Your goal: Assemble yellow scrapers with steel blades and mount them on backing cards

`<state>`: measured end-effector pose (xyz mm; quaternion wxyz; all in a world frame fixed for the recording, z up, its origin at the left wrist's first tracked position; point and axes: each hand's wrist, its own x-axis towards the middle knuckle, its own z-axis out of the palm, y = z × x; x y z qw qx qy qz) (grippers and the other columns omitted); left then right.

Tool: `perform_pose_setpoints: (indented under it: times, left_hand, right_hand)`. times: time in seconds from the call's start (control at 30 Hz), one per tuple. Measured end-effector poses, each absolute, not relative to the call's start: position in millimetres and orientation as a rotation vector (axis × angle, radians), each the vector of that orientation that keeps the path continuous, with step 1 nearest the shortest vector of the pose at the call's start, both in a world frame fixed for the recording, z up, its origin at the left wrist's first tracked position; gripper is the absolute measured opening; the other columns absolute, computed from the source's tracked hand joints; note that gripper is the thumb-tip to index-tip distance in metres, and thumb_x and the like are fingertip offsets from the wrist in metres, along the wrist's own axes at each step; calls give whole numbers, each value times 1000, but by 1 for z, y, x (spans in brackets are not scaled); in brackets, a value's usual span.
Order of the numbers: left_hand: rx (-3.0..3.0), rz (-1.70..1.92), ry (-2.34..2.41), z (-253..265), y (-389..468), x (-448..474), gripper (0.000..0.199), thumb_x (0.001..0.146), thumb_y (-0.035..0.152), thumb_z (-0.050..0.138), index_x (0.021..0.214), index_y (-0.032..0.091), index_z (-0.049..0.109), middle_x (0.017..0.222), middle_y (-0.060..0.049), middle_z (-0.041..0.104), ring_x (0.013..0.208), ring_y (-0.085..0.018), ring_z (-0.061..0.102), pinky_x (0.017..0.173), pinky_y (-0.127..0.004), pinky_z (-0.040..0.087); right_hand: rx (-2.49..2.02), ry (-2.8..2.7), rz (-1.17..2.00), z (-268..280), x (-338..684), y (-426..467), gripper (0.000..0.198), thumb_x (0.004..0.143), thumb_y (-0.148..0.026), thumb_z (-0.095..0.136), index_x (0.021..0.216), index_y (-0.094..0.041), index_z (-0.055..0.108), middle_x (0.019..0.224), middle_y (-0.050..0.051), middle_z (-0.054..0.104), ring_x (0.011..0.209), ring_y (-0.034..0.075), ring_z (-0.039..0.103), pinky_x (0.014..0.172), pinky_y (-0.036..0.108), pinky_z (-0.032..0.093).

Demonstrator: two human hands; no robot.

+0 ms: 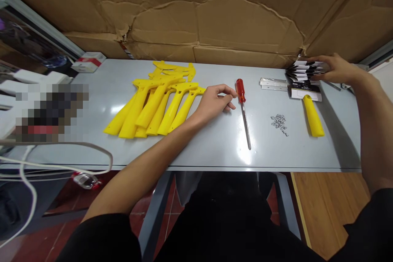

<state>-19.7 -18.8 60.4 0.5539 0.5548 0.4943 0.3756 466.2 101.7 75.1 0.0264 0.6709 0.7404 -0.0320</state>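
Handles [153,104], yellow plastic ones, lie fanned in a heap on the left half of my grey table [215,151], their wide ends toward the cardboard [215,16] at the back. Further left I see a small red-and-white box [89,61] at the table's far corner and white cables [46,168] hanging off the near edge. My left hand [215,100] rests on the table just right of the heap, fingers loosely curled and gripping nothing, its fingertips just short of the red grip of a screwdriver [243,108]. That tool lies with its shaft pointing toward me. Right of it sits a small pile of screws [278,121], and behind them a few metal strips [273,83]. Next comes one more handle [313,116], lying apart with its wide end under a stack of black-and-white cards [303,80]. My right hand [333,68] lies over the far end of that stack, fingers spread flat on the top cards, pressing rather than clutching them.
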Motion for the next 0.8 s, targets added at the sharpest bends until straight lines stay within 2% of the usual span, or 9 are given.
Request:
perform_pose_setpoints:
  times: [0.27,0.37,0.47,0.63,0.8]
  left_hand:
    - [1310,895,1163,59,-18,-20,18,92,5,59,87,16,73,80,-1,77,61,-8,71,61,-19,54]
    - [1313,892,1163,59,-18,-20,18,92,5,59,88,16,73,79,-1,77,61,-8,71,61,-19,54]
    - [1319,887,1165,59,-18,-20,18,91,5,59,88,16,73,79,-1,77,62,-8,71,61,-19,55]
    - [1314,881,1174,60,-18,-20,19,93,5,58,88,16,72,79,0,77,61,-7,71,61,-19,55]
    - [1308,887,1169,59,-18,-20,19,92,5,59,88,16,72,79,-1,77,62,-8,72,61,-19,55]
  right_hand:
    - [2033,2277,-108,72,465,105,89,80,-57,63,163,-27,49,154,11,55,144,34,47,133,57,41]
    - [2046,2285,-126,68,467,106,84,81,-56,62,157,-24,55,148,13,59,138,32,54,130,54,46]
    - [2069,2315,-149,61,464,105,79,81,-54,61,154,-23,55,149,9,59,131,27,61,128,49,49]
    - [2063,2334,-131,57,460,104,85,81,-50,60,160,-23,47,157,10,54,142,30,56,132,50,46]
    - [2029,2322,-88,59,465,108,89,81,-54,61,163,-24,45,156,12,53,144,33,52,132,54,44]
